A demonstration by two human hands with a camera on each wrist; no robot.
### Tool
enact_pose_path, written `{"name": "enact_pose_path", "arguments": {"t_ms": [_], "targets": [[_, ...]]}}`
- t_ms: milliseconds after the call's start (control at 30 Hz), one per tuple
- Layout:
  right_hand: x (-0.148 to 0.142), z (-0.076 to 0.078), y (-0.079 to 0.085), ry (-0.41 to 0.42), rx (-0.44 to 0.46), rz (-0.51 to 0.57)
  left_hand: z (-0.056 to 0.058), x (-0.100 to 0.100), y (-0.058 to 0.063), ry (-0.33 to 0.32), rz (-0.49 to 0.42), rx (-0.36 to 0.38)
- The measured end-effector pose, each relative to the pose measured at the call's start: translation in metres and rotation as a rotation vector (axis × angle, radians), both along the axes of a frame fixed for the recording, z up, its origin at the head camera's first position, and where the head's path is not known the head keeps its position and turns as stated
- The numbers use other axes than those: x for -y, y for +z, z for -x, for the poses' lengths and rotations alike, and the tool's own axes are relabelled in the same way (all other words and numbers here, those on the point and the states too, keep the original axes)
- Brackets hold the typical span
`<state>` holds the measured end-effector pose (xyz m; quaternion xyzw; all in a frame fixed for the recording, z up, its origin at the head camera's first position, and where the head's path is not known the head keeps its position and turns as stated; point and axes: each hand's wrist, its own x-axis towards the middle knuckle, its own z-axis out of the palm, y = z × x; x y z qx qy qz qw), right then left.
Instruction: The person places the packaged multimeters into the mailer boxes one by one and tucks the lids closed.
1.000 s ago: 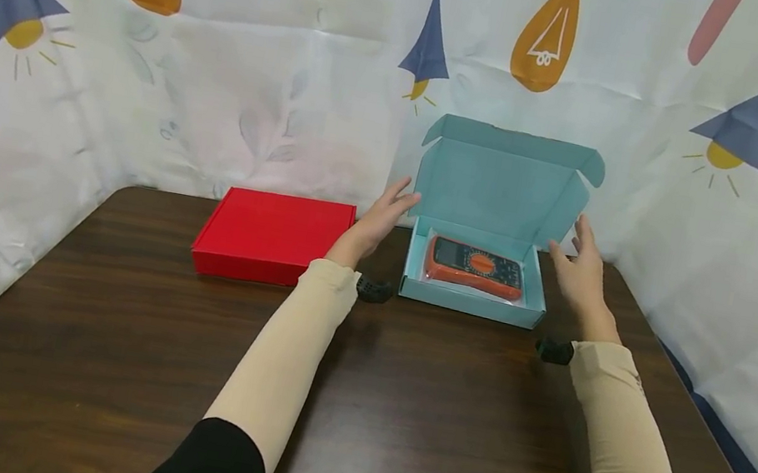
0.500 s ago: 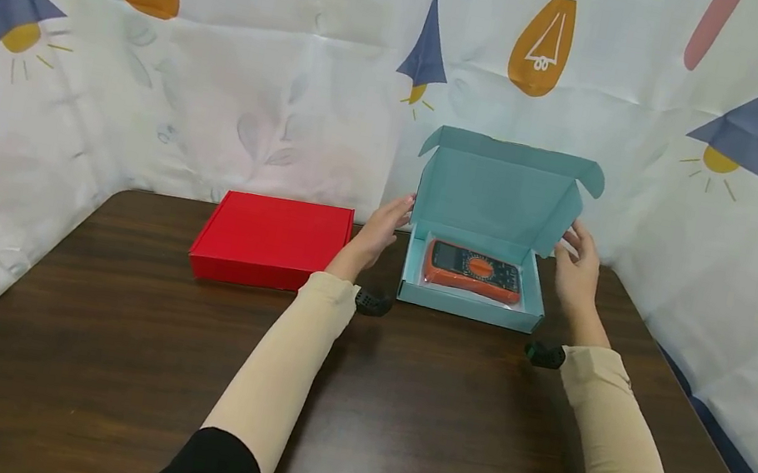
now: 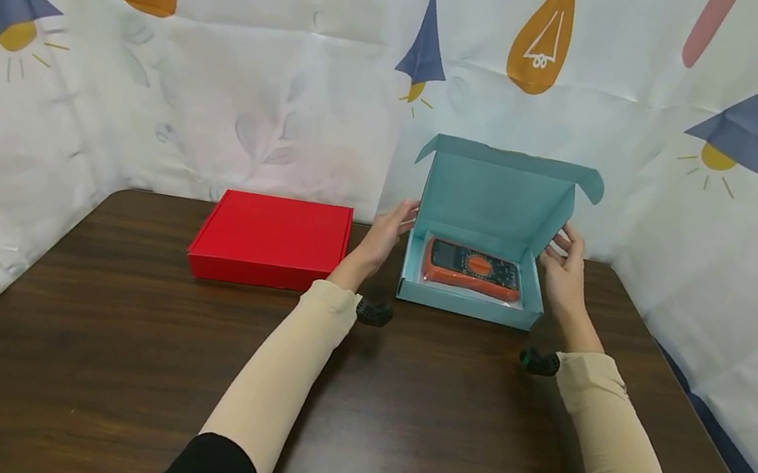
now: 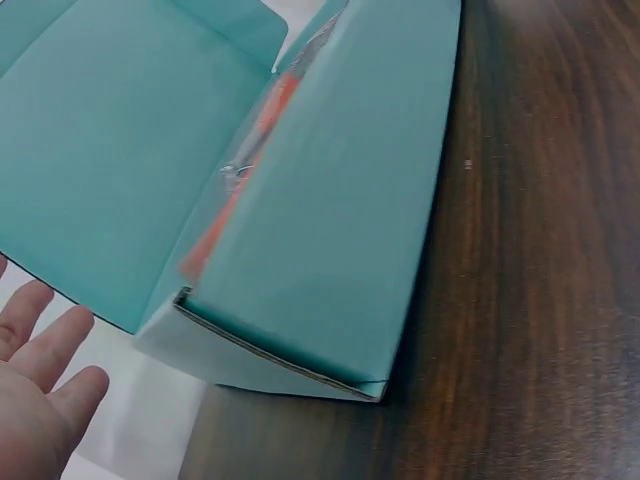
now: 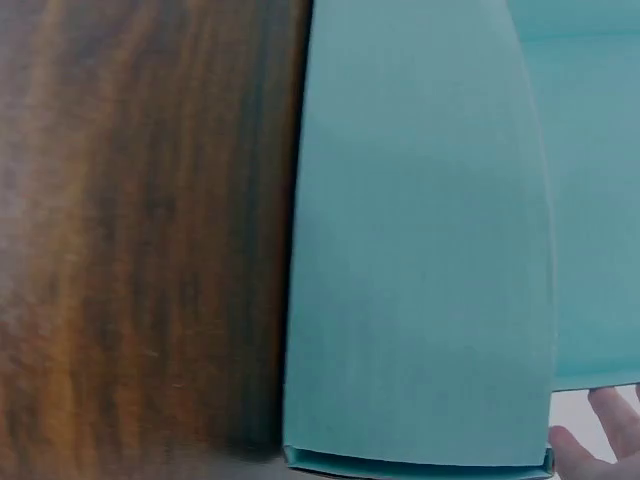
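Observation:
A teal cardboard box [image 3: 461,305] stands on the table with its lid [image 3: 496,198] raised and leaning slightly forward. Inside lies an orange-and-black multimeter [image 3: 477,266] in clear plastic wrap; only an orange strip of it shows in the left wrist view. My left hand [image 3: 382,239] is at the lid's left edge, fingers extended and loosely bent. At the right edge is my right hand [image 3: 565,276], with some fingertips behind the lid. In the right wrist view its fingers [image 5: 612,420] reach the lid's lower edge; the rest of that hand is cut off.
A closed red box [image 3: 272,239] sits left of the teal one, beside my left forearm. The brown wooden table [image 3: 406,427] extends toward me. Behind the boxes hangs a white curtain [image 3: 225,74] printed with lamps and bulbs.
Both hands have come in to the lid's sides, the right one moving left. The lid has tilted forward, its top edge now lower. The multimeter and red box stay in place.

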<state>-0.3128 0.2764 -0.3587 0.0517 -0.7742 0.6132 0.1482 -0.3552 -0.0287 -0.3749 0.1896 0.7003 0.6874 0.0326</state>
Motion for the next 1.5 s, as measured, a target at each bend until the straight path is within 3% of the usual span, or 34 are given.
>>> {"name": "enact_pose_path", "arguments": {"t_ms": [333,700,1067,1500], "targets": [[0.001,0.006,-0.012,0.006,-0.022,0.049,-0.004,0.001,-0.008,-0.01,-0.011,-0.038],[0.017,-0.015,0.005,0.064,0.005,0.082,-0.009,0.0,-0.009,0.004,-0.018,-0.028],[0.005,0.008,-0.017,0.084,0.008,0.085,-0.012,0.003,-0.01,0.015,-0.056,-0.011],[0.006,-0.001,-0.019,0.093,0.004,0.122,-0.013,0.003,-0.016,0.032,-0.081,-0.004]]}}
